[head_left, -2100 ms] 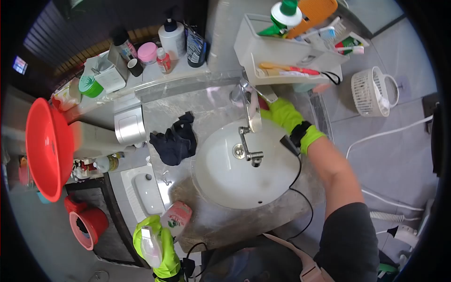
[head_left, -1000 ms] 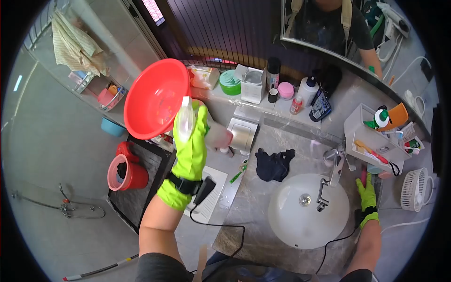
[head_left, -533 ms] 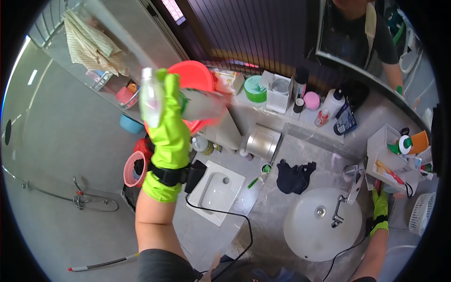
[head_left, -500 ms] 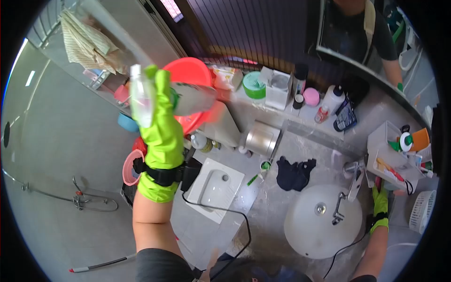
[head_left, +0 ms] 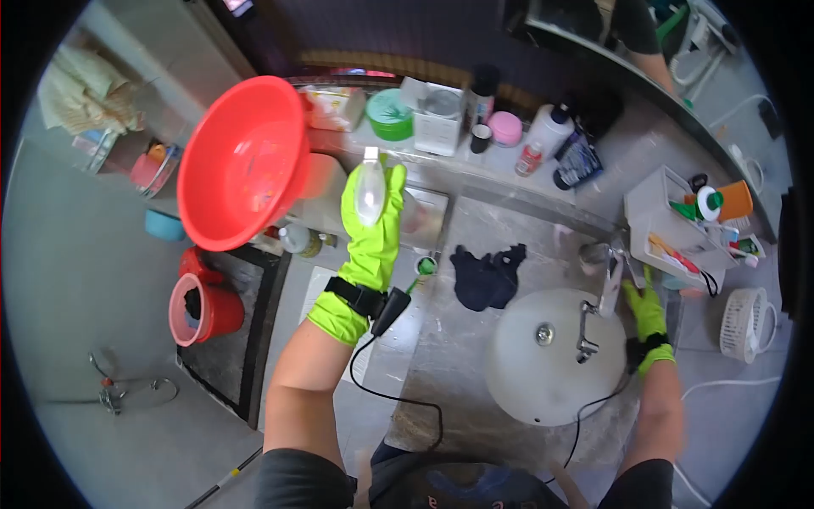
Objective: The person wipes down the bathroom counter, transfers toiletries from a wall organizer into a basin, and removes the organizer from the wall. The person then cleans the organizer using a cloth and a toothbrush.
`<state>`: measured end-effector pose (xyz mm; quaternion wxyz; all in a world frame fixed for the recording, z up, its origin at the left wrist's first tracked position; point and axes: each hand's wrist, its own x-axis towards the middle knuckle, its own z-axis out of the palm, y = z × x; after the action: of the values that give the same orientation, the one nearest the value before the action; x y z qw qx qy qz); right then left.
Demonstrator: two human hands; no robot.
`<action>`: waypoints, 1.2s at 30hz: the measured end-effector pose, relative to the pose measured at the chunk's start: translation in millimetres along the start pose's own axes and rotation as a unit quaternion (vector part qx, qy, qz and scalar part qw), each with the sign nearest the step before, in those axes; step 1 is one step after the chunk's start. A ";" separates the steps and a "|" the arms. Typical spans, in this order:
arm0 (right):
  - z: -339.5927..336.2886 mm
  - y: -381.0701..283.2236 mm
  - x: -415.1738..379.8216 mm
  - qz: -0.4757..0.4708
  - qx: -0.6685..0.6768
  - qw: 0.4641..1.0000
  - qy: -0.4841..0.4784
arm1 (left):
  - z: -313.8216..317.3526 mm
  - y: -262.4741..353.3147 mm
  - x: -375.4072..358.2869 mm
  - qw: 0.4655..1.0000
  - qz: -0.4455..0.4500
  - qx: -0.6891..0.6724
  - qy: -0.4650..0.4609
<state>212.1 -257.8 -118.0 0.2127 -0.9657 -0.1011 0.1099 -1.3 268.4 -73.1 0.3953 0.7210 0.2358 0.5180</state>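
My left hand (head_left: 373, 233), in a yellow-green rubber glove, is closed around a spray bottle (head_left: 370, 193) with a clear, whitish trigger head. The bottle's lower body is partly hidden behind the glove. My right hand (head_left: 646, 318), gloved the same way, is at the right side of the white sink basin (head_left: 517, 382), close beside the metal faucet (head_left: 609, 284). Its fingertips are partly hidden there, so their grip does not show. A dark crumpled cloth (head_left: 487, 276) lies on the grey counter (head_left: 441, 339) left of the basin.
A large red basin (head_left: 246, 161) stands at the upper left, above a smaller red bucket (head_left: 222, 310). Several bottles and a green-lidded tub (head_left: 390, 114) line the ledge. A white toiletry box (head_left: 666, 212) and white basket (head_left: 739, 322) are on the right. Black cables trail from both wrists.
My left hand has moved right and down with the spray bottle, away from the red basin. My right hand has shifted slightly left and up, nearer the faucet. The view has turned.
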 end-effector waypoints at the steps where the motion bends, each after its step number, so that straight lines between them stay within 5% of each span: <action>1: 26.7 11.6 3.4 -0.046 -0.068 0.997 -0.001 | 13.3 -11.1 -0.6 1.000 -0.012 -0.004 -0.007; 3: 52.4 20.3 -9.4 -0.142 -0.116 0.983 0.001 | 30.7 -35.0 2.3 0.999 -0.038 -0.018 -0.029; 5: 35.4 20.6 -16.6 -0.103 -0.135 0.985 -0.035 | 40.8 -41.5 2.6 0.997 -0.062 -0.010 -0.051; 8: -11.0 36.7 4.9 0.085 -0.097 0.991 -0.036 | 53.3 -49.1 15.1 0.998 -0.006 -0.017 -0.053; 10: -14.9 32.9 11.7 0.091 -0.112 0.989 -0.024 | 59.5 -47.4 19.6 0.991 -0.108 -0.065 -0.037; 12: 11.4 6.6 9.9 0.027 -0.053 0.998 -0.006 | 63.2 -57.6 28.2 0.993 -0.090 -0.040 -0.058; 14: 61.5 7.4 11.2 -0.188 -0.183 0.961 0.088 | 66.4 -58.3 22.8 0.989 -0.107 -0.064 -0.078; 16: 87.2 20.3 10.1 -0.114 0.151 0.981 -0.039 | 72.9 -61.7 11.5 0.988 -0.090 -0.105 -0.069; 17: 88.8 23.3 8.9 -0.087 0.154 0.980 -0.088 | 71.9 -63.8 9.8 0.995 -0.042 -0.045 -0.073; 18: 86.2 16.4 5.2 -0.058 0.154 0.977 -0.137 | 70.7 -62.2 7.8 0.994 -0.062 -0.018 -0.086; 20: 46.4 -45.6 -30.6 -0.021 -0.178 0.960 -0.213 | 64.0 -55.3 1.8 0.989 -0.103 0.013 -0.105; 27: 43.8 -66.5 -22.8 -0.138 -0.179 0.958 -0.175 | 60.9 -40.8 -8.7 0.979 -0.132 -0.085 -0.130; 32: 23.6 -88.1 -34.2 -0.172 -0.181 0.946 -0.205 | 18.4 -57.9 -16.6 0.984 -0.040 0.153 -0.077; 33: 24.7 -69.2 -35.6 -0.121 -0.137 0.960 -0.210 | 3.2 -37.9 -20.5 0.989 -0.066 0.098 -0.088; 36: 39.0 -95.2 -53.1 -0.165 -0.066 0.975 -0.135 | -22.3 14.0 -58.9 0.980 0.031 0.101 -0.170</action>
<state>137.4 -170.8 -102.4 0.1476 -0.9237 -0.2943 0.1958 -43.9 223.4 -91.3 0.3387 0.8417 0.1936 0.3734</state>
